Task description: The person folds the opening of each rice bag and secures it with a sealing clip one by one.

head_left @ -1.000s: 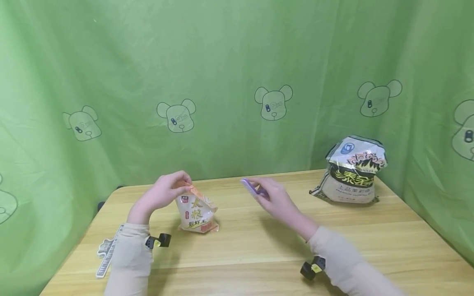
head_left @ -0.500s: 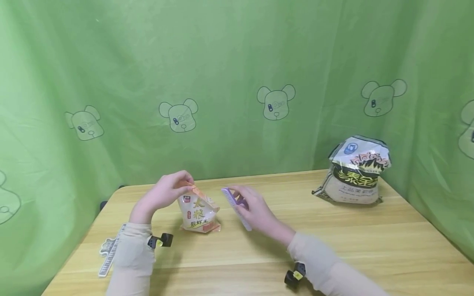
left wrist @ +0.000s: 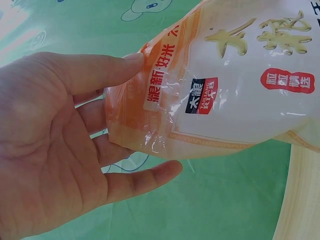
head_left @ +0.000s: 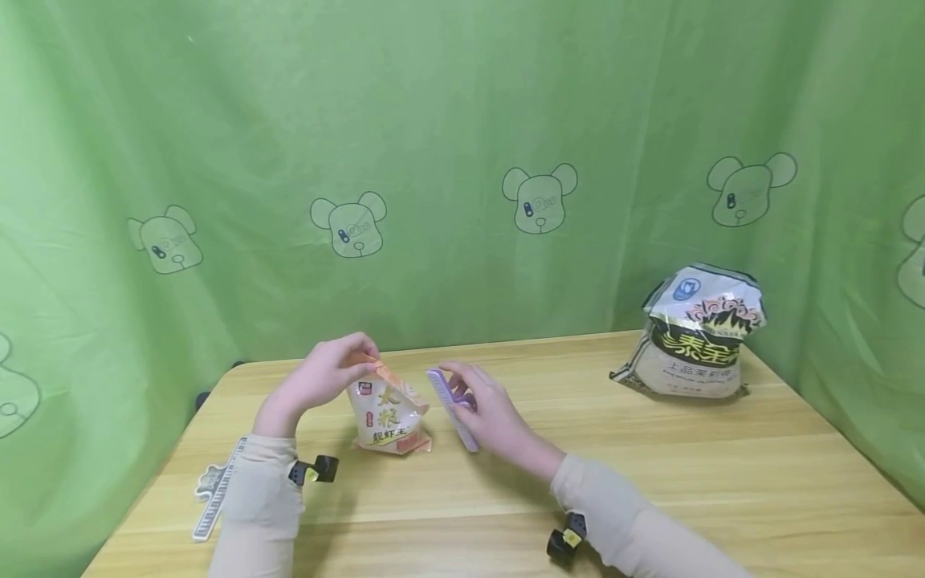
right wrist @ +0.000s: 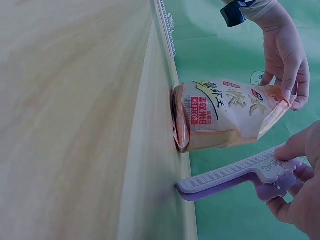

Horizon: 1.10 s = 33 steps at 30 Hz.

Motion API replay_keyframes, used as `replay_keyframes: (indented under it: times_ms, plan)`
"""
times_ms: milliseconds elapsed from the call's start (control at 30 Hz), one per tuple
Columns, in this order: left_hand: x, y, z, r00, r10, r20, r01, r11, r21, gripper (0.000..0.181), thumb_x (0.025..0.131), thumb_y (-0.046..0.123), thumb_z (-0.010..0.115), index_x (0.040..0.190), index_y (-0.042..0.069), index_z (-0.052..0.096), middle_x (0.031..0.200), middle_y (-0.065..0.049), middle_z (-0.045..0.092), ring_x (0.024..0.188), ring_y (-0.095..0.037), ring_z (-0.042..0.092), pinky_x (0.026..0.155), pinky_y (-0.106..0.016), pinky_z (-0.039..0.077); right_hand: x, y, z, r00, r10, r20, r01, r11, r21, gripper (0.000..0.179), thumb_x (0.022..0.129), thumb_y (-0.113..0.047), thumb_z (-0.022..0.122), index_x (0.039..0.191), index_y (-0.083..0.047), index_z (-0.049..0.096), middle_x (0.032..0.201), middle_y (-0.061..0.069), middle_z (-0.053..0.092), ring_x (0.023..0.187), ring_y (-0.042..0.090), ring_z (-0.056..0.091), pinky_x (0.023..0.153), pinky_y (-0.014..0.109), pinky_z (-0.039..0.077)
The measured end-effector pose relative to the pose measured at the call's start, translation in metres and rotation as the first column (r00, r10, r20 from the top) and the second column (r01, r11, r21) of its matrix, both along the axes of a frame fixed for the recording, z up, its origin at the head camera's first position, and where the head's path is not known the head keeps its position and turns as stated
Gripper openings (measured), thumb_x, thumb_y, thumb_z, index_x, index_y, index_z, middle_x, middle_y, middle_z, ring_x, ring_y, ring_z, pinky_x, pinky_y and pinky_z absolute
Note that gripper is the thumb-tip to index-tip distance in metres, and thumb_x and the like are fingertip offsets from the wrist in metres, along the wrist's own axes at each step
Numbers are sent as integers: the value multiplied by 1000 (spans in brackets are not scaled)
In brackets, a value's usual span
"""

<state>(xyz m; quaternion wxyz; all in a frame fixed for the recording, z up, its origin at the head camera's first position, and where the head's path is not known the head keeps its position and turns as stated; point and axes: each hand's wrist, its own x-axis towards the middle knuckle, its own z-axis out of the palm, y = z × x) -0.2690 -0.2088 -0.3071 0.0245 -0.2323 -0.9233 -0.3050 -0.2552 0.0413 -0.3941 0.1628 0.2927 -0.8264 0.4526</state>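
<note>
A small white and orange rice bag [head_left: 388, 413] stands on the wooden table, left of centre. My left hand [head_left: 328, 372] pinches its folded orange top between thumb and fingers; in the left wrist view the thumb lies on the orange edge [left wrist: 150, 75]. My right hand [head_left: 491, 405] holds a long purple sealing clip [head_left: 454, 409] by its handle, just right of the bag and apart from it. In the right wrist view the clip's long jaws look closed, and their far end points down toward the table top.
A larger rice bag [head_left: 694, 337] stands at the table's back right. A grey-white sealing clip [head_left: 219, 494] lies at the left, beside the left sleeve. Behind the table [head_left: 650, 482] hangs a green curtain [head_left: 433, 281] printed with bear heads.
My right hand has carried the purple clip leftward, close to the small rice bag, and the clip has turned so its length shows. My left hand keeps its pinch on the bag's top.
</note>
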Motion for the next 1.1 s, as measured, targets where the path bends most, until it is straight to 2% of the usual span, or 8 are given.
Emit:
replay_keyframes:
  times_ms: [267, 633, 1100]
  plan:
    - [0, -1, -1, 1000, -6, 0, 6, 1000, 0, 12, 86, 17, 58, 98, 15, 56, 104, -6, 65, 101, -24, 61, 85, -39, 51, -1, 4, -4, 1000, -17, 14, 17, 1000, 9, 59, 76, 5, 61, 126, -22, 46, 93, -2, 56, 85, 8, 56, 78, 17, 52]
    - [0, -1, -3, 1000, -2, 0, 2, 1000, 3, 12, 86, 17, 58, 97, 16, 55, 105, -5, 64, 103, -25, 60, 87, -41, 51, -2, 10, -10, 1000, -3, -2, 3, 994, 108, 50, 75, 1, 64, 121, -10, 50, 88, -4, 60, 86, 9, 60, 80, 21, 52]
    - [-1, -1, -1, 1000, -13, -8, 14, 1000, 10, 12, 86, 17, 58, 98, 15, 56, 105, -6, 64, 103, -24, 60, 85, -38, 51, -1, 11, -5, 1000, -27, 14, 25, 994, 111, 51, 75, 0, 65, 122, -12, 50, 89, -4, 62, 84, 8, 60, 79, 20, 52]
